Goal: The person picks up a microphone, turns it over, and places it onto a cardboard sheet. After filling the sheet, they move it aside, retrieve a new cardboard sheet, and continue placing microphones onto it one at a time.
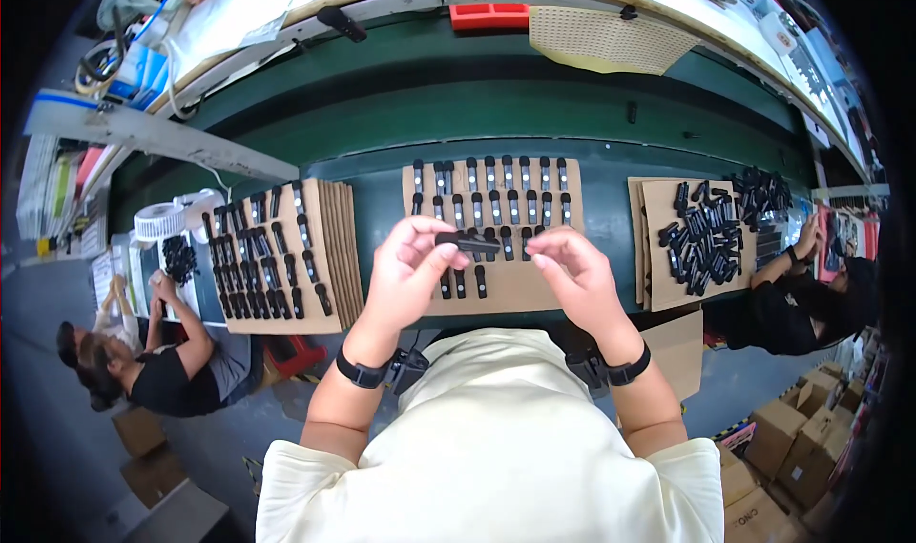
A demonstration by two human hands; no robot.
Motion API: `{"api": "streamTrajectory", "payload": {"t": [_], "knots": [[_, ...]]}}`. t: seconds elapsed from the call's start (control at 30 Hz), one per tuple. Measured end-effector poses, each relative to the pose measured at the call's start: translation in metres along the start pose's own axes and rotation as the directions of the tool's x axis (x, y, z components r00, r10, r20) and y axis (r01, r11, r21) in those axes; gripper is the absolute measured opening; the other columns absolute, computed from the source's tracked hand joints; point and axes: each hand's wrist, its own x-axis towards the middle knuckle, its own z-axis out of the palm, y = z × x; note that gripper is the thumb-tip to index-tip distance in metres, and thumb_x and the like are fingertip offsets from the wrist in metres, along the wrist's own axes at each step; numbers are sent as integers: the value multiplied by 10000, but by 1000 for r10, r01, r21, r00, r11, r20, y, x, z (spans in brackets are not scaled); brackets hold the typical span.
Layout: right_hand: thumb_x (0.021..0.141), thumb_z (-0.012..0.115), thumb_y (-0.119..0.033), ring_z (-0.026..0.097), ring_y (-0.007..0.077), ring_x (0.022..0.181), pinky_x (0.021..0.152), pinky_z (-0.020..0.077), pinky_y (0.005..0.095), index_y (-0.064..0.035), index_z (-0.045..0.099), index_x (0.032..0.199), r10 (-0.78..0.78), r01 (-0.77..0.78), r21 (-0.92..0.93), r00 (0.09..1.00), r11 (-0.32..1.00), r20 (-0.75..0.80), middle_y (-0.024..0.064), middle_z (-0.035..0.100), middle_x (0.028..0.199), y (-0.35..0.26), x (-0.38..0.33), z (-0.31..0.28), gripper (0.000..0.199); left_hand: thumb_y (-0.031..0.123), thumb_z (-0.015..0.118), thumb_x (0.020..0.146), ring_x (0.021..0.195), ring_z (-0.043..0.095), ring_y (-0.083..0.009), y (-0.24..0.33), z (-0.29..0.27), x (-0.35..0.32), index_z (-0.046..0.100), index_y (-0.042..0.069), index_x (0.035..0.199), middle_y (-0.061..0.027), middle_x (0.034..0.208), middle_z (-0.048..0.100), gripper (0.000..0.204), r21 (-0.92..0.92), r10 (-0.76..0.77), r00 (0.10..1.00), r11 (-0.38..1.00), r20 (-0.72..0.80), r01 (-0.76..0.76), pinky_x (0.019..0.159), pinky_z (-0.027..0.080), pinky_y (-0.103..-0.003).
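My left hand (405,268) is closed around one end of a small black clip-on microphone (469,242), held level above the middle cardboard sheet (525,297). Thumb and fingertips pinch it, and its other end points to the right. Across a small gap, my right hand (580,274) has thumb and forefinger drawn together over the sheet's right part; whatever they pinch is too small to tell. Under and beyond my hands, similar black microphones (490,173) lie in rows on the sheet, with a shorter row close to me.
A cardboard stack (334,257) on the left bears more rows. On the right, a loose heap of black microphones (704,238) lies on cardboard. A red tray (489,16) sits under the shelf edge. One co-worker (181,352) sits left, another (811,295) right.
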Motion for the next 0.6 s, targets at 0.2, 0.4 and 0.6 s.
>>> {"api": "streamTrajectory", "payload": {"t": [0.2, 0.4, 0.6], "knots": [[929, 636, -82, 583, 103, 899, 812, 479, 266, -14, 610, 1088, 119, -276, 407, 921, 871, 371, 36, 634, 999, -10, 4, -5, 175, 9, 625, 897, 897, 637, -143, 15, 30, -31, 564, 9, 1136, -79, 972, 650, 246, 179, 114, 991, 976, 69, -124, 796, 513, -286], [895, 665, -61, 594, 122, 890, 808, 479, 279, -11, 610, 1083, 27, -116, 296, 958, 948, 286, 52, 645, 999, -20, -18, -6, 202, 46, 682, 858, 938, 634, -172, 23, 48, -47, 593, 18, 1140, -92, 1016, 660, 297, 380, 206, 975, 898, 84, -223, 827, 502, -315], [784, 720, 16, 618, 197, 836, 761, 483, 307, -10, 608, 1070, -301, 325, -116, 936, 939, 182, 98, 660, 956, -36, -33, -10, 308, 59, 739, 784, 897, 646, -244, 36, 58, -53, 631, 19, 1077, -110, 985, 671, 315, 554, 292, 946, 768, 144, -321, 819, 498, -336]]}}
